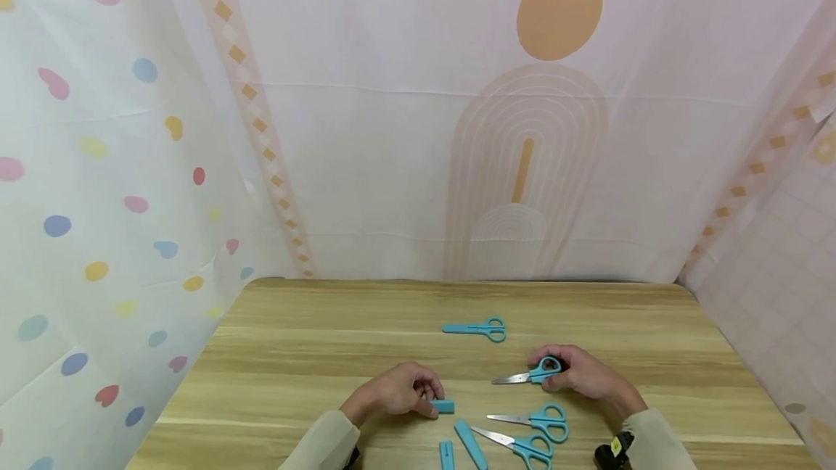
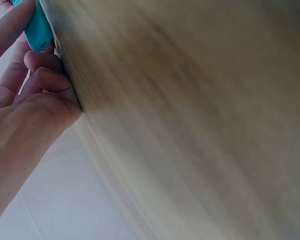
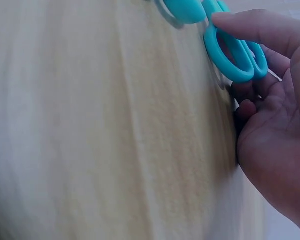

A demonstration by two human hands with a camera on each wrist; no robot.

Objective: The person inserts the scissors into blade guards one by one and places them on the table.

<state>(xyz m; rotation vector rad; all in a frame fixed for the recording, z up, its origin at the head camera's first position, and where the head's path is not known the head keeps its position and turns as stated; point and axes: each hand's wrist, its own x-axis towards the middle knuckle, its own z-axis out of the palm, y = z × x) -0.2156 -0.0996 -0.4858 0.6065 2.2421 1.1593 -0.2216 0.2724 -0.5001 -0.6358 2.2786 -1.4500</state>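
My left hand [image 1: 400, 389] pinches a teal scissors cover [image 1: 445, 406] between thumb and fingers, close to the tabletop. The rounded end of that cover [image 2: 38, 31] also shows in the left wrist view. To the right, my right hand [image 1: 585, 373] grips a pair of teal-handled scissors [image 1: 537, 372] by the finger loops. Their bare metal blades point left toward the cover, with a gap between the two. In the right wrist view the thumb presses on the teal handles [image 3: 231, 60], while the blades are out of sight.
Scissors in a teal cover [image 1: 472, 328] lie farther back on the wooden table [image 1: 313, 339]. Nearer the front lie two pairs of uncovered scissors [image 1: 539, 419], one below the other. Two loose covers [image 1: 471, 444] lie left of them. A patterned curtain [image 1: 366, 165] hangs behind.
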